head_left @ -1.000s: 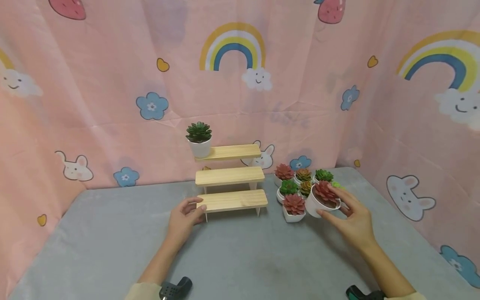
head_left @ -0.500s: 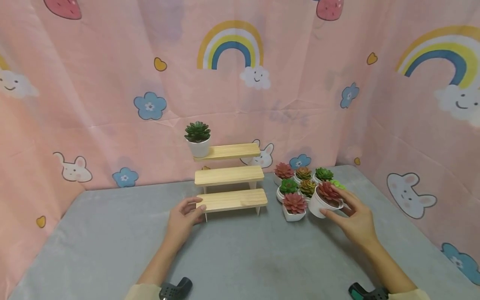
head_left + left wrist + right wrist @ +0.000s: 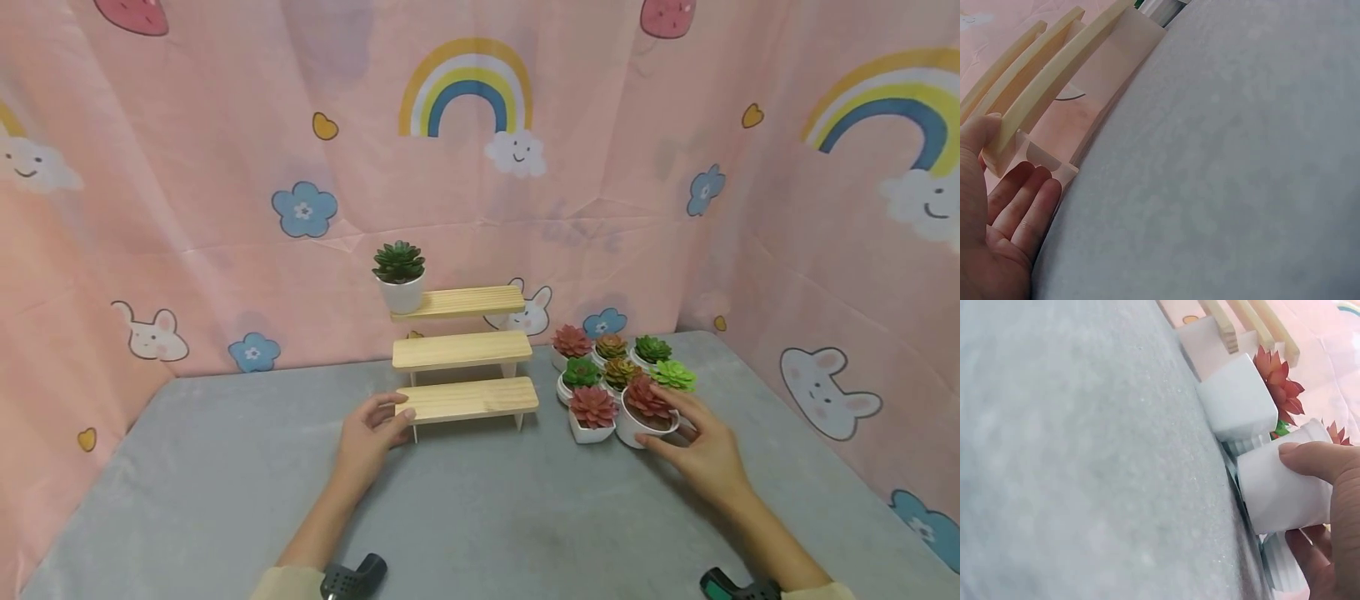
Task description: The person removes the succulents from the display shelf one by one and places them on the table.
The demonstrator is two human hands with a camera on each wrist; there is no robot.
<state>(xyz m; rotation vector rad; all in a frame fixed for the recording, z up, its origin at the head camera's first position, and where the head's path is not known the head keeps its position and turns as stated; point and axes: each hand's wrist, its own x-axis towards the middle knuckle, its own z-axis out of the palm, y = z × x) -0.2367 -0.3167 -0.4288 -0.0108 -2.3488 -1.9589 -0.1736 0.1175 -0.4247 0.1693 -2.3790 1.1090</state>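
Note:
My left hand (image 3: 369,433) pinches the left end of the lowest step of a three-step wooden plant stand (image 3: 465,402); in the left wrist view the thumb lies over the board's end and several fingers (image 3: 1038,209) extend below it. With my right hand (image 3: 705,446) I grip a round white pot holding a red succulent (image 3: 637,427), the thumb on the pot's near side in the right wrist view. That pot is low at the table, tilted a little; whether its base touches is unclear. A green succulent in a white pot (image 3: 401,292) stands on the top step's left end.
Several potted succulents cluster right of the stand, among them a red one in a square pot (image 3: 591,429), a dark green one (image 3: 579,379) and a lime green one (image 3: 675,375). A pink printed curtain (image 3: 465,200) hangs behind the grey table (image 3: 480,517).
My right hand has lowered the red succulent's pot toward the table beside the cluster, uncovering the lime green plant. My left hand keeps its place on the stand.

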